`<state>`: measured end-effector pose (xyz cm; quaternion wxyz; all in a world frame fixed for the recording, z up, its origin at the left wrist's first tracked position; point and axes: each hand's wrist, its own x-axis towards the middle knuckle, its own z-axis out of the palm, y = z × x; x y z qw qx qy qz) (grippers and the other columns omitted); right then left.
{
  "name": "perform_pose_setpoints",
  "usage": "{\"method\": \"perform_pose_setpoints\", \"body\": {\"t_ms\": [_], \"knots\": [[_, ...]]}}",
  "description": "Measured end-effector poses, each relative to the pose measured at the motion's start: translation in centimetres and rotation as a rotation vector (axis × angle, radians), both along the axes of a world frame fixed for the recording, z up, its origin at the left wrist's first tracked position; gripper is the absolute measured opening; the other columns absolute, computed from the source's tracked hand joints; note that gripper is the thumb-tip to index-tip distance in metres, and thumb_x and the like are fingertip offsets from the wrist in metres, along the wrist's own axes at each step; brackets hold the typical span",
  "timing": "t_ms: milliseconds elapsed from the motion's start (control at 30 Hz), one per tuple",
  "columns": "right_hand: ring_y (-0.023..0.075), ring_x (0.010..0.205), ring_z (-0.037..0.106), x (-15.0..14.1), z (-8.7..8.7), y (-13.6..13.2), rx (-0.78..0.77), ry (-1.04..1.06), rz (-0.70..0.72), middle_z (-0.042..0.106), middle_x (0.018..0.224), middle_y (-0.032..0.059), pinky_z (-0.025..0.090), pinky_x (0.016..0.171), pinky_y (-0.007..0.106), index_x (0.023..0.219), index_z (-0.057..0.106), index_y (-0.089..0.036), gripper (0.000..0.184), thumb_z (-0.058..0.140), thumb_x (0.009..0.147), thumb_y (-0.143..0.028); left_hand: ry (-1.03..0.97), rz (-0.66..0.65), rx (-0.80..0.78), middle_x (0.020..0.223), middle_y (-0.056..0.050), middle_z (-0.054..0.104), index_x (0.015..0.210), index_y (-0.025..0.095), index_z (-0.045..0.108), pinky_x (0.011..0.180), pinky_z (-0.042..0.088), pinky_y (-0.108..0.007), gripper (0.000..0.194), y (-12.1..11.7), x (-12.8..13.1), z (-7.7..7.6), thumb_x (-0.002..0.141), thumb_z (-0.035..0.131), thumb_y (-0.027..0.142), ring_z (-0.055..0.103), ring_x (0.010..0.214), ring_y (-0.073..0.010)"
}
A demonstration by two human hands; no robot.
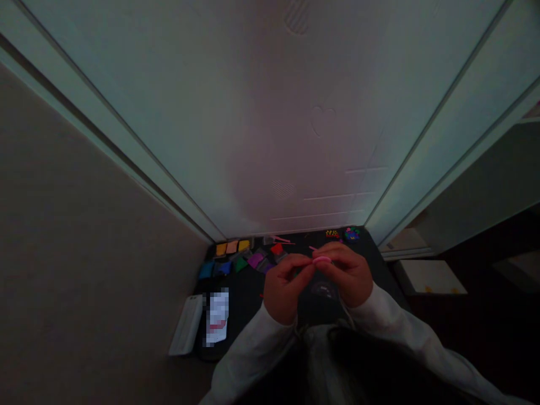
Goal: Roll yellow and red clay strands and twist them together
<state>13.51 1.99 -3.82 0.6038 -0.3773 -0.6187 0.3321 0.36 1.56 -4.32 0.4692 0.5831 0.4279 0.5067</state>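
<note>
Both hands meet over the dark table (248,326). A small pink rounded piece (323,259), which looks like modelling clay, sits between my fingertips. My right hand (350,277) pinches it between thumb and fingers. With thumb and index finger closed together, my left hand (283,286) grips its left end. A thin pink strip (313,248) shows just behind my fingers. Below the hands lies a dark round object (324,289) with small pale marks; its kind is unclear.
Several coloured clay-like blocks in packets, such as a yellow block (244,245) and a green block (240,264), lie back left. A lit phone screen (217,318) is beside a white box (186,325). Small yellow beads (332,233) and a colourful cluster (351,234) lie by the wall (295,140).
</note>
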Motion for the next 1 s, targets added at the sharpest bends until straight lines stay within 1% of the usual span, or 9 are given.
{"method": "perform_pose_setpoints", "body": {"t_ms": [67,233,433,567,633,700,800,933,1000], "knots": [[0.015,0.073,0.057,0.0,0.0,0.0,-0.001,-0.01,-0.008,0.063,0.074,0.0012,0.047,0.069,0.032,0.072,0.064,-0.025,0.008,0.06,0.067,-0.02,0.002,0.007,-0.012,0.077,-0.003,0.062,0.074,0.016,0.06,0.07,0.044,-0.027,0.011,0.0,0.0,0.0,0.068,0.057,0.025,0.056,0.074,-0.0135],[0.0159,0.077,0.057,-0.1,-0.2,0.1,0.015,0.016,0.031,0.062,0.077,0.0012,0.046,0.073,0.034,0.075,0.064,-0.026,0.01,0.061,0.066,-0.02,-0.012,0.02,-0.011,0.078,-0.003,0.062,0.075,0.017,0.06,0.073,0.044,-0.028,0.011,0.0,0.1,-0.1,0.068,0.057,0.024,0.056,0.076,-0.0139],[0.0162,0.078,0.057,-0.2,-0.5,0.1,-0.011,0.028,0.028,0.062,0.078,0.0018,0.047,0.073,0.034,0.074,0.064,-0.025,0.01,0.061,0.066,-0.021,-0.003,0.009,-0.025,0.079,-0.004,0.062,0.076,0.016,0.06,0.074,0.044,-0.029,0.013,0.0,0.0,-0.3,0.068,0.056,0.026,0.056,0.078,-0.0148],[0.0153,0.076,0.057,-0.1,-0.5,0.1,0.004,0.04,0.028,0.062,0.075,0.0008,0.046,0.072,0.033,0.072,0.063,-0.025,0.009,0.061,0.066,-0.019,0.016,0.001,-0.008,0.079,-0.004,0.062,0.076,0.016,0.06,0.072,0.044,-0.028,0.012,0.1,0.0,-0.5,0.069,0.056,0.025,0.056,0.077,-0.0144],[0.0151,0.075,0.057,0.0,-0.4,0.2,0.006,0.013,0.023,0.062,0.074,0.0009,0.046,0.07,0.032,0.071,0.063,-0.024,0.007,0.06,0.067,-0.02,0.041,0.023,0.019,0.078,-0.003,0.061,0.075,0.016,0.06,0.072,0.044,-0.028,0.011,0.2,-0.3,-0.5,0.069,0.056,0.025,0.056,0.076,-0.014],[0.0151,0.073,0.057,0.2,-0.3,0.3,0.009,-0.041,0.014,0.062,0.074,0.0013,0.046,0.069,0.032,0.071,0.063,-0.024,0.006,0.06,0.067,-0.021,0.075,0.074,0.07,0.078,-0.003,0.061,0.074,0.017,0.061,0.073,0.044,-0.028,0.01,0.4,-0.8,-0.2,0.068,0.056,0.024,0.055,0.076,-0.014],[0.0152,0.072,0.057,0.5,-0.3,0.5,0.055,-0.171,0.004,0.064,0.073,0.0011,0.045,0.069,0.032,0.071,0.063,-0.024,0.005,0.06,0.067,-0.023,0.176,0.146,0.208,0.08,-0.003,0.06,0.076,0.019,0.062,0.075,0.043,-0.03,0.011,0.6,-1.8,0.8,0.067,0.058,0.022,0.054,0.08,-0.0147],[0.0156,0.075,0.057,0.6,-0.4,0.7,0.154,-0.37,0.016,0.065,0.076,0.0011,0.042,0.071,0.033,0.076,0.063,-0.025,0.009,0.06,0.068,-0.025,0.429,0.076,0.412,0.087,-0.003,0.059,0.081,0.024,0.064,0.077,0.042,-0.032,0.016,0.6,-2.6,2.5,0.065,0.059,0.023,0.052,0.086,-0.0163],[0.0154,0.076,0.056,0.6,-0.4,0.6,0.194,-0.445,0.019,0.065,0.078,0.0011,0.04,0.071,0.033,0.076,0.063,-0.024,0.009,0.058,0.069,-0.025,0.523,0.035,0.486,0.087,-0.003,0.059,0.082,0.026,0.064,0.077,0.042,-0.032,0.017,0.7,-2.7,3.0,0.065,0.06,0.023,0.051,0.087,-0.0166]]}}
